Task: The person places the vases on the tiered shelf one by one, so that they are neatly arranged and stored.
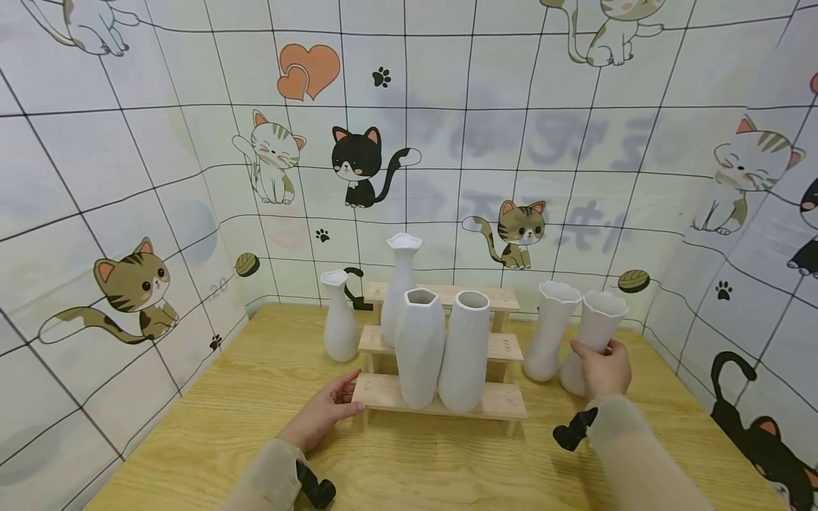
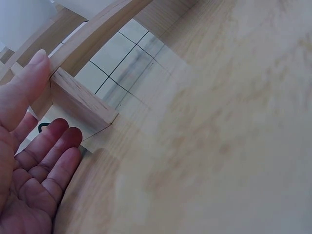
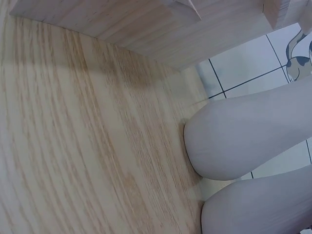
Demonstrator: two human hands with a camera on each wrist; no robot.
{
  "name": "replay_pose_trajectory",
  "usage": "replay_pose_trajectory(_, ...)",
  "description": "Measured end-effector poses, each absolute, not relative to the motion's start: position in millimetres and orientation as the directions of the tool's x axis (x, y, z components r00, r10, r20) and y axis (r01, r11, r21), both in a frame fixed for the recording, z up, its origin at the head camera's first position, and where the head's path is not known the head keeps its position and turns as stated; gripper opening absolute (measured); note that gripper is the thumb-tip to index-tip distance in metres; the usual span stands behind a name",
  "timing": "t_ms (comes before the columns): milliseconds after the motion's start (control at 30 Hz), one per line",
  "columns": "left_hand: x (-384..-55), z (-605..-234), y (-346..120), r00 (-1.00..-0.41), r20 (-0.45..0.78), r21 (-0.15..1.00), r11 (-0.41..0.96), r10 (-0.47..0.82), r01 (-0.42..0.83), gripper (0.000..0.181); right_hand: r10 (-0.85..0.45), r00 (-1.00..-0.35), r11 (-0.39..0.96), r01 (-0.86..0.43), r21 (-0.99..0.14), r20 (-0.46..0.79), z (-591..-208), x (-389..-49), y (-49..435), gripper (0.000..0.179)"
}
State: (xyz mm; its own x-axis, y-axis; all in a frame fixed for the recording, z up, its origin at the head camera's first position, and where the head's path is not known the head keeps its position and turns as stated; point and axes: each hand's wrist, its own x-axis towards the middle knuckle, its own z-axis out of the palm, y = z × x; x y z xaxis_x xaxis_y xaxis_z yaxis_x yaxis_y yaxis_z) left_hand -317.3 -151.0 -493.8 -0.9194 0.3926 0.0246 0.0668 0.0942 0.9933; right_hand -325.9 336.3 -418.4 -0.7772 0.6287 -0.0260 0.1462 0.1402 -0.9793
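My left hand (image 1: 322, 411) is at the left end of a three-step wooden stand (image 1: 441, 401), thumb at the lowest step's front corner. In the left wrist view, its loosely bent fingers (image 2: 66, 168) lie beside the stand's leg (image 2: 80, 100). My right hand (image 1: 603, 369) grips a white vase with a wavy rim (image 1: 599, 323), which stands upright on the table at the right. Close on its left is a similar white vase (image 1: 551, 330). The right wrist view shows the lower bodies of both, the gripped vase (image 3: 258, 207) nearest the bottom.
A faceted white vase (image 1: 420, 355) and a smooth white vase (image 1: 465, 355) stand on the lowest step. Behind them a slender vase (image 1: 399, 277) stands on the middle step. Left of the stand, a small vase (image 1: 340, 330) is on the wooden table (image 1: 236, 397). Cat-printed sheeting (image 1: 434, 142) encloses the table.
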Motion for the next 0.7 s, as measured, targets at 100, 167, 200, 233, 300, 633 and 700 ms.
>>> replay_pose_trajectory(100,-317.5,-494.1,-151.1,-0.92,0.022,0.994,0.093,0.391,0.063,0.078,0.627,-0.779,0.155,0.144,-0.977,-0.015,-418.2,-323.4,337.1,0.088)
replay_pose_trajectory(167,-317.5,-493.9,-151.0,-0.921,0.02,0.994,0.095,0.39,0.061,0.078,0.63,-0.777,0.159,0.145,-0.977,-0.013,-417.7,-321.4,337.7,0.087)
replay_pose_trajectory(200,-317.4,-493.7,-150.9,-0.921,0.018,0.994,0.096,0.389,0.06,0.078,0.63,-0.776,0.158,0.144,-0.977,-0.012,-417.3,-320.3,338.0,0.087)
replay_pose_trajectory(233,-317.2,-493.4,-151.0,-0.921,0.017,0.994,0.096,0.388,0.059,0.078,0.632,-0.775,0.16,0.143,-0.977,-0.01,-417.0,-319.5,338.2,0.087)
replay_pose_trajectory(300,-316.9,-492.7,-151.0,-0.922,0.018,0.994,0.097,0.386,0.059,0.077,0.63,-0.776,0.166,0.143,-0.976,-0.007,-416.1,-317.5,338.9,0.088)
replay_pose_trajectory(633,-315.6,-490.8,-150.4,-0.924,0.011,0.994,0.095,0.382,0.051,0.077,0.609,-0.793,0.239,0.158,-0.958,0.021,-411.7,-302.7,343.0,0.092)
replay_pose_trajectory(700,-315.7,-491.1,-150.4,-0.924,0.01,0.994,0.095,0.382,0.049,0.077,0.604,-0.797,0.265,0.165,-0.95,0.03,-410.5,-299.1,344.5,0.092)
